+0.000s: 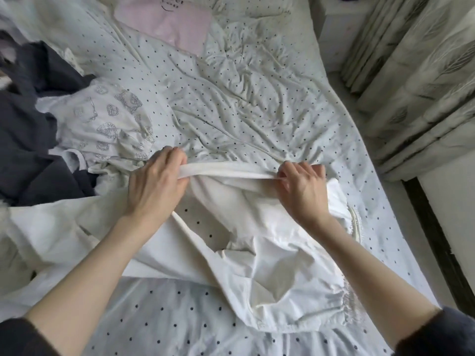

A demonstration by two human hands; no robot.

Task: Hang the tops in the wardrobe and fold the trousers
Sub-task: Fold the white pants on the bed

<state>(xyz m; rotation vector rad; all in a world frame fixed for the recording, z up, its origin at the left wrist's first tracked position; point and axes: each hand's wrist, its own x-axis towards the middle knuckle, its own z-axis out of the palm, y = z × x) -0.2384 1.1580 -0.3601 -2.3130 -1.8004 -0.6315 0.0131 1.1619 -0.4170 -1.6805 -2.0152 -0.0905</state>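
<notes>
The step in hand looks like the straightening of a white garment on the bed before it is folded or hung; whether it is a top or trousers cannot be told, though the gathered, frilled edges on its right side hint at a blouse. The left hand and the right hand each grip one end of a white band of that garment, perhaps a hem or waistband, and hold it pulled taut between them just above the polka-dot sheet. The fingers of the left hand are curled over the band's left end; those of the right hand pinch its right end, thumb underneath. The rest of the cloth trails back toward the person, rumpled, with a gap through which the dotted sheet shows. The next move probably calls for lifting or shaking the piece so its shape declares itself, then laying it flat. To the left lie a patterned pale garment and a dark garment, untouched.
</notes>
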